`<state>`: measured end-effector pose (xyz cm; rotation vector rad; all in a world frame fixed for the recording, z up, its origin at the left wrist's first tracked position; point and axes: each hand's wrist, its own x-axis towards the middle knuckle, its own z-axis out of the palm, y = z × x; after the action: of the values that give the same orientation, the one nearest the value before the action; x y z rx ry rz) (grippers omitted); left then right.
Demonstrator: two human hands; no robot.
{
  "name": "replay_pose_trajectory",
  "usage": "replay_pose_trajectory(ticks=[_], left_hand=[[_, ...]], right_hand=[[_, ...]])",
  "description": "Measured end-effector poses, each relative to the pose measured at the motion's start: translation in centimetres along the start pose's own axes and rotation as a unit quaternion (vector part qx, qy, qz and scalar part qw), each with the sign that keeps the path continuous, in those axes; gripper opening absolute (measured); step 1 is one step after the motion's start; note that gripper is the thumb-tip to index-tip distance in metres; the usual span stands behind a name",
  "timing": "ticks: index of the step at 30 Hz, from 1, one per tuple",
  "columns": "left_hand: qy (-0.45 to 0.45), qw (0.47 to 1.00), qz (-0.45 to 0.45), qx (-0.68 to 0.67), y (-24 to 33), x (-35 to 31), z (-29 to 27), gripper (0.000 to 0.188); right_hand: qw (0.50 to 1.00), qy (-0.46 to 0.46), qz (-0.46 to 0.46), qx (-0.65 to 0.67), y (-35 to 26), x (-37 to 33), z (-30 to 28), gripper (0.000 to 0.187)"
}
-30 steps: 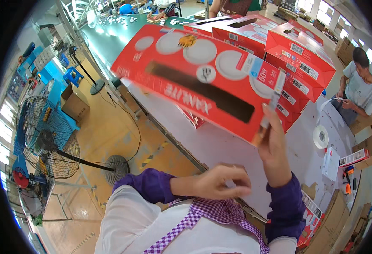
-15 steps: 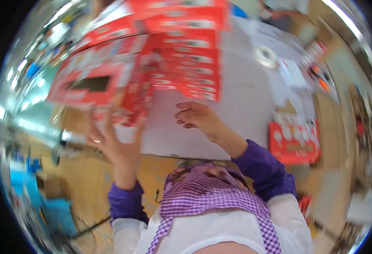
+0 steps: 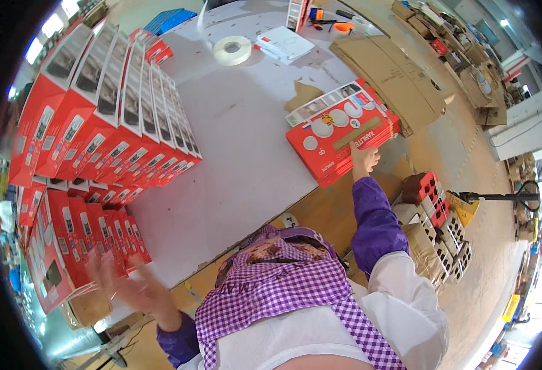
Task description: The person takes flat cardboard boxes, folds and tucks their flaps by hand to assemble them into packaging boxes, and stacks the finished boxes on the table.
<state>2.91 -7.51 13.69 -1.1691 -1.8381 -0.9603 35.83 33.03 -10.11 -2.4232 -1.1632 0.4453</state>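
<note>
On the right of the table lies a pile of flat red cartons (image 3: 326,161) with white circles and a brown slot printed or cut in the top one. My right hand (image 3: 365,158) is at its near edge, one finger over the top carton and the others curled at the rim. My left hand (image 3: 129,287), smeared by motion, hovers with fingers spread and nothing in it. Close beyond it stands a row of upright red boxes (image 3: 86,234). Whether the left fingertips touch a box I cannot tell.
More red boxes (image 3: 114,139) are stacked on that row. A tape roll (image 3: 233,50), white papers (image 3: 284,45) and an orange cup (image 3: 343,28) lie farther back. Flattened brown cardboard (image 3: 389,77) lies beyond the pile. Cartons with holes (image 3: 434,216) stand at the lower right.
My view has turned to the right. My right hand has moved from over the table to the flat carton pile. My left hand has drawn away from the box it was at.
</note>
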Motion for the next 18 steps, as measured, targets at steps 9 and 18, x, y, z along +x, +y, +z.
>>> replay_pose_trajectory(ticks=[9, 18], left_hand=[[-0.249, 0.925, -0.037, -0.286, 6.0, -2.6, 8.7, 0.034], [-0.319, 0.896, 0.033, -0.308, 6.5, -1.5, 21.2, 0.050]], right_hand=[[0.993, -0.116, -0.026, 0.022, 3.7, 4.8, 0.3, 0.067], [0.738, -0.501, 0.038, 0.450, 6.4, -11.2, 0.9, 0.013]])
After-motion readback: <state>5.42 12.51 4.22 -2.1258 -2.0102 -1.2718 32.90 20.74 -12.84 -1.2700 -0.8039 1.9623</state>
